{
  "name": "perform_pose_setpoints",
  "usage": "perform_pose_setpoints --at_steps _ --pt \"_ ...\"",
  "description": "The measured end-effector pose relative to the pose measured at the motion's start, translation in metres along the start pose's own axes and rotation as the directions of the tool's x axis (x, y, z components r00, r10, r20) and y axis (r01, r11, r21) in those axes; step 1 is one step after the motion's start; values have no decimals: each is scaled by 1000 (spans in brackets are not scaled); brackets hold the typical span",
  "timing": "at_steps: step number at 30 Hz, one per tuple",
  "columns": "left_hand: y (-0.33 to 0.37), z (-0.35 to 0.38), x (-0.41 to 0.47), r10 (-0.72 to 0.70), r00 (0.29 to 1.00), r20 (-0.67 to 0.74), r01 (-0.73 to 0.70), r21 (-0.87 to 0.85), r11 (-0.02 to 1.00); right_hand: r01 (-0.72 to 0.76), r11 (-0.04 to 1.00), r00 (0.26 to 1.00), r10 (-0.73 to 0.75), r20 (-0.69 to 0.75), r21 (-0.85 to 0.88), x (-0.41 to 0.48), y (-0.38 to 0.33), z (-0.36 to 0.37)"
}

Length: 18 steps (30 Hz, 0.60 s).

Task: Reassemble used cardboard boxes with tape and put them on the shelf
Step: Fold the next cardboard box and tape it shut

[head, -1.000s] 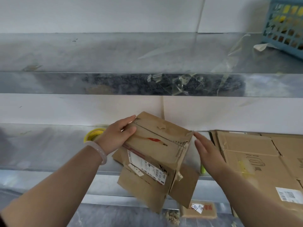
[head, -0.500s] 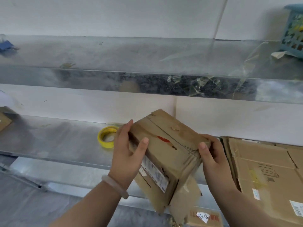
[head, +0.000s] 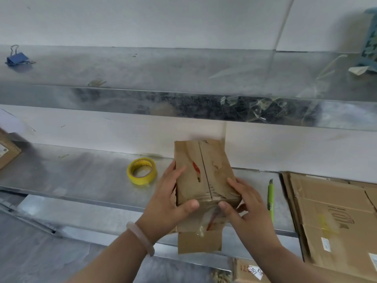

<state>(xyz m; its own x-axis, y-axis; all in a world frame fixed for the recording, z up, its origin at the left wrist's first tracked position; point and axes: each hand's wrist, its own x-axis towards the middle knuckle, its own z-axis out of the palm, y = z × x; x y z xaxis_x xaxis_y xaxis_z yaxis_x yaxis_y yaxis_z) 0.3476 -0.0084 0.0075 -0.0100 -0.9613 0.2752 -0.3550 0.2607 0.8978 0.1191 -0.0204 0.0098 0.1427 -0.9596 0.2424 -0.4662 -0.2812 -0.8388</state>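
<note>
Yellow tape (head: 142, 179) and green cutter (head: 270, 198) flank the box (head: 204, 174).

Box (head: 204, 172): brown cardboard, matt, creased, top layer torn in patches; wrinkled glossy clear tape over near edge.
Shelf (head: 81, 176): grey sheet metal, mottled, dull sheen.
Tape roll (head: 142, 170): yellow, glossy.
Flattened cardboard (head: 326, 211): matt, scuffed.
Cutter (head: 270, 195): green plastic, smooth.
Bracelet (head: 140, 237): pale, polished.
Wall (head: 142, 21): white, matt.

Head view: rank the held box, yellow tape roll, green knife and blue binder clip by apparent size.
1. held box
2. yellow tape roll
3. green knife (longer, thinner)
4. blue binder clip, farther off, so unsure
</note>
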Motion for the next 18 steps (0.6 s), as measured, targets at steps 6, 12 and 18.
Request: perform_pose_setpoints --at_steps 6,12,18 --pt "-15 -25 16 -100 991 84 98 29 995 76 989 997 -75 16 -128 3 1 13" --pt "-8 -34 10 -132 975 176 147 -72 987 188 933 981 -194 12 -306 16 -13 14" --pt "-48 -77 14 -328 941 -80 326 -35 945 256 888 966 -245 79 -383 29 -30 6"
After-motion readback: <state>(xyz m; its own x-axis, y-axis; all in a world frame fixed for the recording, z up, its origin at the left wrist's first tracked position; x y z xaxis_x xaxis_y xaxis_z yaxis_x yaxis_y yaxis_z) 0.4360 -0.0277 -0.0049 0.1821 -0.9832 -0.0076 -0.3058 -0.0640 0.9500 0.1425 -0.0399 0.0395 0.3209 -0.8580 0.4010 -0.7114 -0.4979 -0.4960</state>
